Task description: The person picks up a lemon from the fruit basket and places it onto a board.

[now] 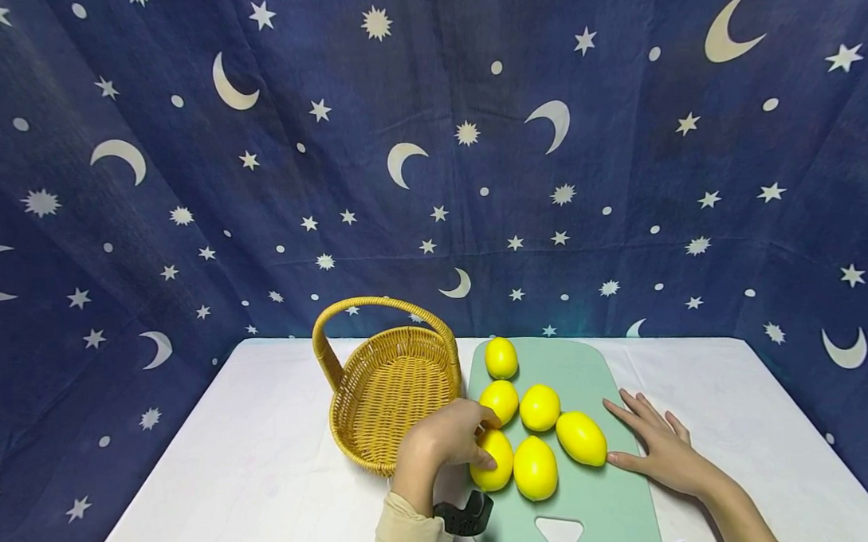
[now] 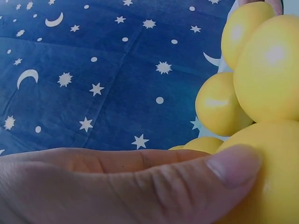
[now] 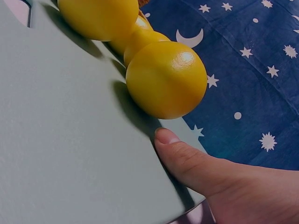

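Note:
Several yellow lemons lie on a pale green cutting board (image 1: 603,512). My left hand (image 1: 443,438) curls round the front-left lemon (image 1: 493,470), its thumb on the near side and fingers at the far side. In the left wrist view, the thumb (image 2: 187,186) presses the held lemon (image 2: 275,182); the other fingertips are hidden. At the board's right edge my right hand (image 1: 663,450) lies with fingers spread, holding nothing. Its thumb tip is right beside the rightmost lemon (image 1: 582,439), and the right wrist view shows the thumb (image 3: 187,158) low over the board near that lemon (image 3: 166,80).
A wicker basket (image 1: 402,392) with a tall arched handle stands left of the board, with no lemons visible inside. The board has a triangular cutout near its front. White cloth (image 1: 254,469) covers the table, and a starry blue curtain (image 1: 431,183) hangs behind.

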`<state>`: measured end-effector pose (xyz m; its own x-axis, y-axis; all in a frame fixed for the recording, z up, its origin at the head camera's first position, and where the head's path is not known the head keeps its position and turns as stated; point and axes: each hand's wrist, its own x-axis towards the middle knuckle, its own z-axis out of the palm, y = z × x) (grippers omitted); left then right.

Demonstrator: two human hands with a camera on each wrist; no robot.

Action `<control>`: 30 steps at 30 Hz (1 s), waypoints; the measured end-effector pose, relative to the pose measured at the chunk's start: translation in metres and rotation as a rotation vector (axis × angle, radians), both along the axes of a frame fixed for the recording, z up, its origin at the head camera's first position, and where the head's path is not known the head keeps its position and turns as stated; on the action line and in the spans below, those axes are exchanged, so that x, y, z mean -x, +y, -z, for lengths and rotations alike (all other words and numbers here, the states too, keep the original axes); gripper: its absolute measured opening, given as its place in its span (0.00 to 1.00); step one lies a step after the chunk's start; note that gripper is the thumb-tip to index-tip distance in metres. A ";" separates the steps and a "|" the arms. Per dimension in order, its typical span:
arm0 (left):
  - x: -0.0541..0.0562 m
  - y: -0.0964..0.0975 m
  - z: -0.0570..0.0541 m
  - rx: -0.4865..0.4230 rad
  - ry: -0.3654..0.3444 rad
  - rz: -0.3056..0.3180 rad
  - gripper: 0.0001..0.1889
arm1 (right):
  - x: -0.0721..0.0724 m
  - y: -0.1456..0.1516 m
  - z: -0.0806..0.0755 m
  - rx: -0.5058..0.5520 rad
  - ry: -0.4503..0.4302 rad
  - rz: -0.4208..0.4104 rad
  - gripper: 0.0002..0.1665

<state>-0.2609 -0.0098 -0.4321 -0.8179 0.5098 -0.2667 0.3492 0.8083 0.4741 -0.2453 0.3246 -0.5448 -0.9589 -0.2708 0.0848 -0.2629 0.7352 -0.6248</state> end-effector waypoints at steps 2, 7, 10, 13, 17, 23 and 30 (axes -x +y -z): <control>0.000 0.000 0.000 0.003 0.000 0.003 0.27 | 0.000 0.000 0.000 0.001 -0.002 0.000 0.47; 0.000 0.000 0.000 0.013 -0.004 -0.004 0.27 | -0.001 -0.001 -0.001 0.005 -0.006 0.000 0.47; -0.001 0.000 -0.001 0.024 -0.004 -0.005 0.27 | -0.001 -0.001 -0.002 0.006 -0.004 0.001 0.46; -0.001 0.000 -0.002 0.037 -0.004 -0.003 0.27 | -0.001 -0.002 -0.003 -0.004 -0.006 0.007 0.46; -0.001 0.000 -0.002 0.039 -0.007 -0.006 0.27 | 0.000 -0.002 -0.003 -0.010 -0.007 0.010 0.47; 0.000 0.001 -0.001 0.031 -0.007 -0.007 0.26 | -0.001 -0.001 -0.002 -0.009 -0.001 0.003 0.47; 0.000 0.002 -0.001 0.033 0.011 0.011 0.25 | 0.000 -0.001 -0.002 0.002 -0.002 0.000 0.46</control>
<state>-0.2610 -0.0082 -0.4311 -0.8154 0.5098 -0.2743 0.3631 0.8194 0.4435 -0.2450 0.3239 -0.5429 -0.9589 -0.2710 0.0838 -0.2622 0.7337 -0.6268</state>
